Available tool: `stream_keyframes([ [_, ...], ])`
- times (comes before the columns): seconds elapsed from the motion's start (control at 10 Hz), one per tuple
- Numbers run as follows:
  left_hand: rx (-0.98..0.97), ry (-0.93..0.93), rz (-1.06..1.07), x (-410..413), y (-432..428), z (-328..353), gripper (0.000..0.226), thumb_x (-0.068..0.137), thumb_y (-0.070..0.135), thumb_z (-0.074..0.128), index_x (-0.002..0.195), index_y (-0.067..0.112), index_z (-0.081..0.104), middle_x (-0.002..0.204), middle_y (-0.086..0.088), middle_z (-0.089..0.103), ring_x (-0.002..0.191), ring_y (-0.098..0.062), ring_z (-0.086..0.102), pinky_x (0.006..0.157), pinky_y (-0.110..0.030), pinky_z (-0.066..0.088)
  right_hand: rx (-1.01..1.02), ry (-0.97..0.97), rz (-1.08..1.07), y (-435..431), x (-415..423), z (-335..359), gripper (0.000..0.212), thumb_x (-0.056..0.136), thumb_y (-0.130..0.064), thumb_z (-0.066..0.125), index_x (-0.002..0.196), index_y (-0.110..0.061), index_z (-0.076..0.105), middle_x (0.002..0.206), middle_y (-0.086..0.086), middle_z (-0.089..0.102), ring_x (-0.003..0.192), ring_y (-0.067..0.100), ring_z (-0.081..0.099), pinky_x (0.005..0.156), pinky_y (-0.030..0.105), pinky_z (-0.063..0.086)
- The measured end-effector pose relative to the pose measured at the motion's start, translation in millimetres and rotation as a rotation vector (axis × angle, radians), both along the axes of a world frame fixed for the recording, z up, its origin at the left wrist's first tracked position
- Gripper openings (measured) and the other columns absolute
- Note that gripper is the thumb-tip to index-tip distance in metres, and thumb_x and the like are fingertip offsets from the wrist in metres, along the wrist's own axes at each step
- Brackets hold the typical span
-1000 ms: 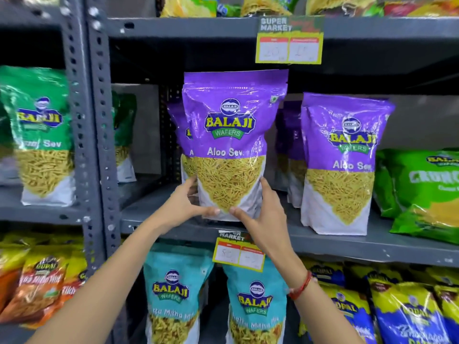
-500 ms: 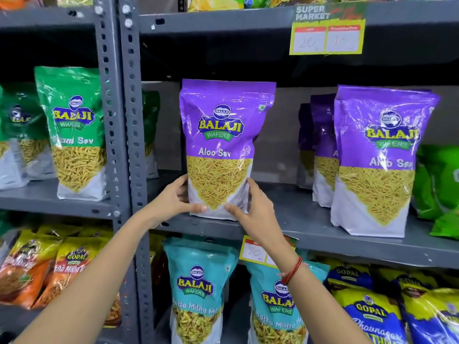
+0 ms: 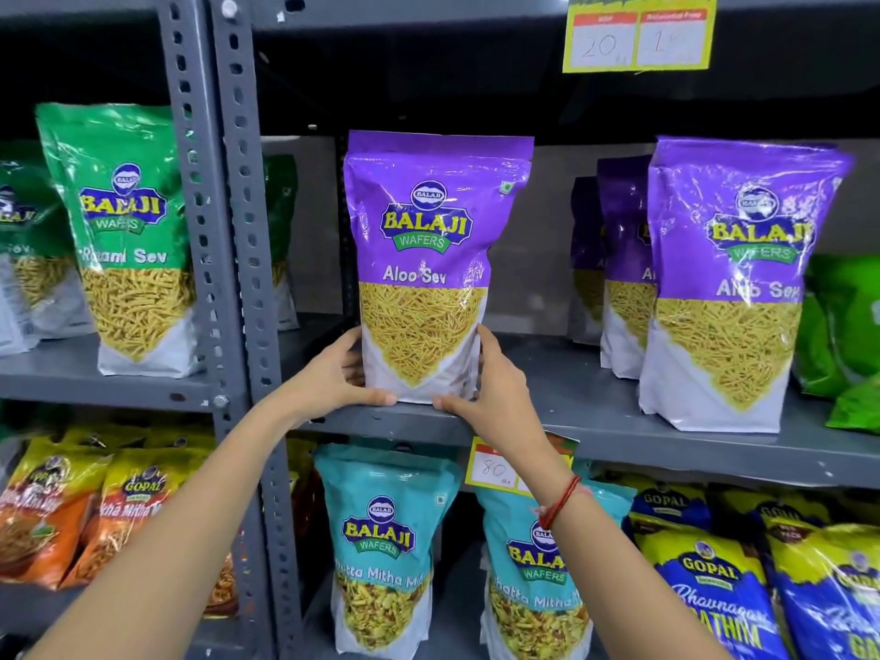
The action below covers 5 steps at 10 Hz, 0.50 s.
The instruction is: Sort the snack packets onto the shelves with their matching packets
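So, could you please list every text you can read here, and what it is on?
"BALAJI WAFERS Aloo Sev": held purple packet
"BALAJI WAFERS": teal packet
"GOPAL": blue packet
"Sev": green packet; word before it blurred
"20": top tag
"80": lower tag

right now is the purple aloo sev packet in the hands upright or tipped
Upright: the Aloo Sev packet stands on its base on the shelf, label level, with the left hand and right hand at its lower sides.

Single head-worn view, facing the grey shelf straight on, close, angled slightly downward
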State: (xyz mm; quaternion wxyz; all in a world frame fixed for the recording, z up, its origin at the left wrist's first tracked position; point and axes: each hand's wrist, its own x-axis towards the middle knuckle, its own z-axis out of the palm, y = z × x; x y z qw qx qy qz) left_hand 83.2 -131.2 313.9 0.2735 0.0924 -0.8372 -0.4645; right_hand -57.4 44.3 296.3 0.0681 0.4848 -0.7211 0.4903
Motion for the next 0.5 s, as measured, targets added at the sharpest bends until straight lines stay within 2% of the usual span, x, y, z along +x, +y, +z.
stream_keyframes([
  [0.1, -0.008, -0.002, -0.005, 0, 2, 0, 0.116, 0.029, 0.051, 0.089, 0.129, 0.036, 0.032, 0.114, 0.014, 0.06, 0.101, 0.004, 0.062, 0.08, -0.011, 0.05, 0.01, 0.01, 0.0, 1, 1, 1, 0.101, 0.073, -0.027, 0.081, 0.151, -0.022, 0.016, 0.137, 0.01, 0.053, 0.13, 0.031, 0.044, 0.103, 0.05, 0.043],
  [0.2, -0.023, 0.006, 0.022, 3, 6, 2, 0.129, 0.029, 0.052, 0.089, 0.139, 0.028, 0.028, 0.12, 0.013, 0.058, 0.108, 0.002, 0.058, 0.087, -0.013, 0.047, 0.011, 0.019, -0.011, 9, 7, 3, 0.1, 0.074, -0.027, 0.081, 0.151, -0.019, 0.017, 0.139, 0.01, 0.05, 0.13, 0.029, 0.044, 0.103, 0.045, 0.044],
  [0.3, -0.066, 0.069, 0.147, 2, 13, -3, 0.125, 0.041, 0.05, 0.087, 0.144, 0.025, 0.021, 0.143, 0.01, 0.04, 0.128, -0.003, 0.04, 0.106, -0.031, 0.035, -0.103, 0.073, -0.063, 29, 14, 3, 0.082, 0.077, -0.025, 0.077, 0.145, -0.017, 0.032, 0.134, 0.006, 0.051, 0.123, 0.022, 0.05, 0.098, 0.034, 0.044],
  [0.4, -0.11, 0.229, 0.384, 2, 45, -2, 0.115, 0.052, 0.059, 0.079, 0.145, 0.024, 0.02, 0.153, 0.002, 0.029, 0.136, -0.008, 0.028, 0.113, -0.043, 0.028, -0.332, 0.112, -0.116, 65, 26, 11, 0.054, 0.081, -0.023, 0.075, 0.13, -0.015, 0.052, 0.114, 0.0, 0.058, 0.106, 0.014, 0.059, 0.09, 0.035, 0.052],
  [0.5, -0.326, 0.472, 0.505, -11, 84, 5, 0.089, 0.073, 0.038, 0.074, 0.144, 0.015, 0.025, 0.153, -0.007, 0.029, 0.139, -0.016, 0.028, 0.114, -0.039, 0.026, -0.619, 0.119, -0.11, 119, 41, 25, 0.028, 0.081, -0.026, 0.07, 0.108, -0.027, 0.061, 0.102, -0.007, 0.065, 0.094, 0.006, 0.064, 0.079, 0.021, 0.054],
])
